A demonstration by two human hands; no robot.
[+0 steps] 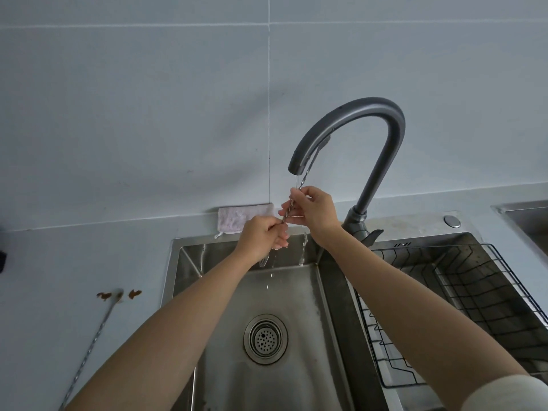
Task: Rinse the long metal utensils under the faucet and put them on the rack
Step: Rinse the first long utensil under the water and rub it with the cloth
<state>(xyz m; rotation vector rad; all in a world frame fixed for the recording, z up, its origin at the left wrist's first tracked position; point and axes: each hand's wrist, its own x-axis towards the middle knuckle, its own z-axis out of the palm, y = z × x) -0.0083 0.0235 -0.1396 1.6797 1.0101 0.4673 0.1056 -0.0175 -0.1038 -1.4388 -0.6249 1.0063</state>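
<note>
A long twisted metal utensil (303, 180) runs slanted under the spout of the dark grey faucet (382, 143), where water is running. My right hand (314, 209) pinches its upper part just below the spout. My left hand (262, 238) grips its lower end, and water drips from that hand into the steel sink (299, 301). A second twisted metal utensil (89, 348) lies on the counter at the left, its tip soiled with brown smears. The black wire rack (462, 295) sits in the right basin and holds nothing that I can see.
A folded pale cloth (237, 219) leans against the tiled wall behind the sink. The drain strainer (265, 339) is in the middle of the left basin. A round button (452, 221) sits on the sink rim at the right. A dark object (2, 259) is at the left edge.
</note>
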